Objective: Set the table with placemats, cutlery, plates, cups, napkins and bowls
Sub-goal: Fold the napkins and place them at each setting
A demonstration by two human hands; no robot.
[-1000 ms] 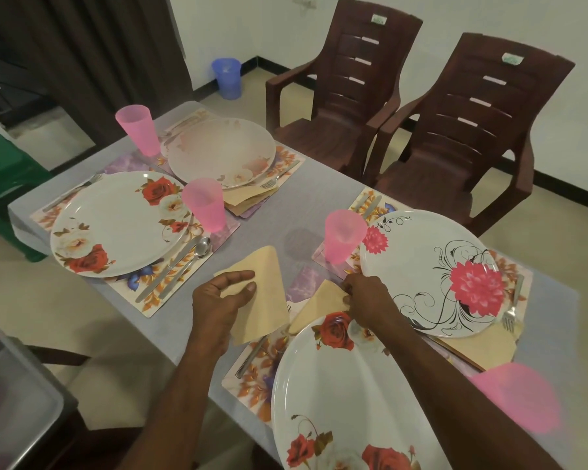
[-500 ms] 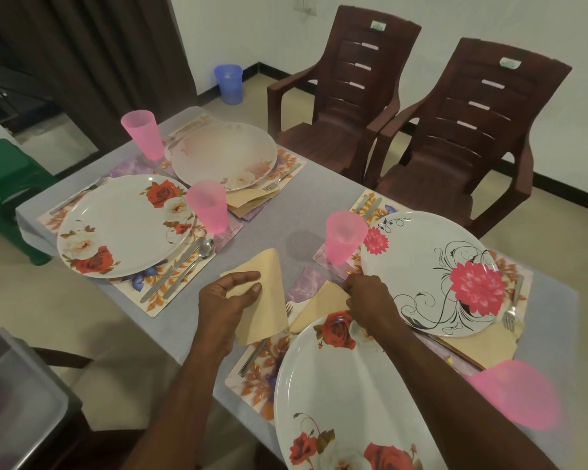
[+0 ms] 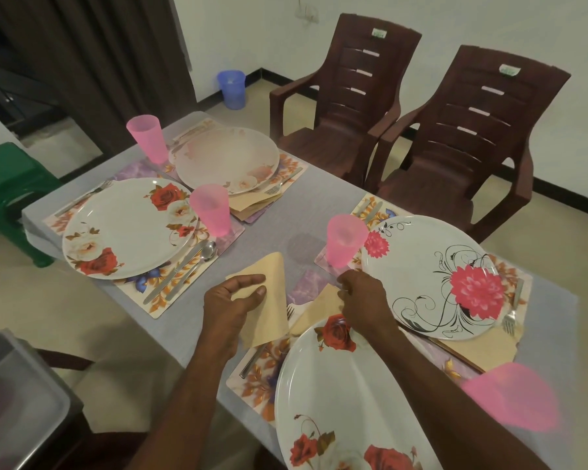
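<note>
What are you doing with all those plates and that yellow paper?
A person is setting a table for four. The left hand holds a folded pale-yellow napkin above the nearest floral placemat. The right hand pinches another yellow napkin tucked beside the nearest rose-patterned plate. Pink plastic cups stand at the places.

No legible text: small green-and-white labels on left chair (image 3: 378, 33) and right chair (image 3: 509, 70) backrests are too small to read

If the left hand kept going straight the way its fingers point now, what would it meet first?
The left hand holds a napkin and points right. Most likely it meets the right hand at the second napkin first, though depth is unclear.
</note>
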